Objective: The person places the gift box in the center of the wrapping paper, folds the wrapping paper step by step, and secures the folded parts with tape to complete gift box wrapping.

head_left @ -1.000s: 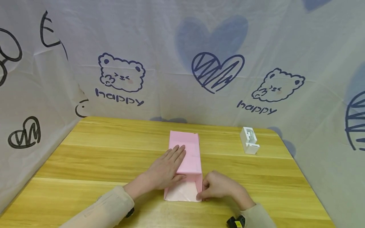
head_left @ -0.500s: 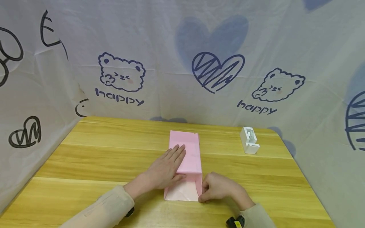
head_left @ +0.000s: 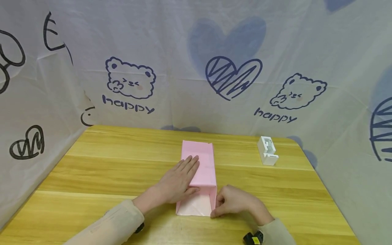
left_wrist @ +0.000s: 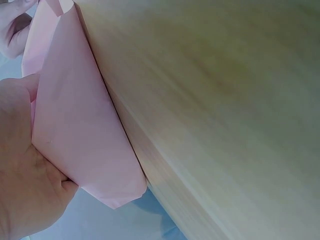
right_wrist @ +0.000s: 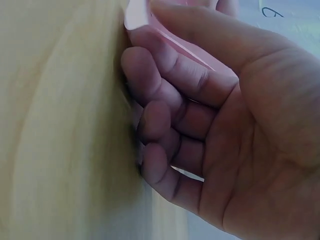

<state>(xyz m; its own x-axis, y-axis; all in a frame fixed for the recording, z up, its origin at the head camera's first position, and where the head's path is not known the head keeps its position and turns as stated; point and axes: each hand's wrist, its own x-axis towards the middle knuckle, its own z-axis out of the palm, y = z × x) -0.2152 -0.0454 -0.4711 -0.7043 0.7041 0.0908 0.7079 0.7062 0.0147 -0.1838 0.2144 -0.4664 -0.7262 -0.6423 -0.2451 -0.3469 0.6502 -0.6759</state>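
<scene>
A pink paper box [head_left: 203, 166], folded with its paler inside showing at the open near end, lies on the wooden table. My left hand [head_left: 177, 180] rests flat on top of it, fingers straight, with the thumb across the near edge of the top panel. At the lower right corner of the opening, my right hand [head_left: 234, 200] pinches the side panel's edge between thumb and index finger. From the right wrist view, the other fingers [right_wrist: 155, 120] are curled beside the table and the pink paper [right_wrist: 137, 15] shows at the fingertips. In the left wrist view, a smooth pink side [left_wrist: 85, 115] fills the middle.
A white tape dispenser [head_left: 267, 151] stands at the table's back right. The wooden table [head_left: 107, 163] ends at a pale cloth backdrop [head_left: 183, 68] with drawn bears and hearts. A black wrist device [head_left: 253, 238] sits at the right sleeve.
My right fingertips slid slightly right, then back left at the near corner of the pink paper box, and that corner now sits a little further left. The left hand has stayed in place.
</scene>
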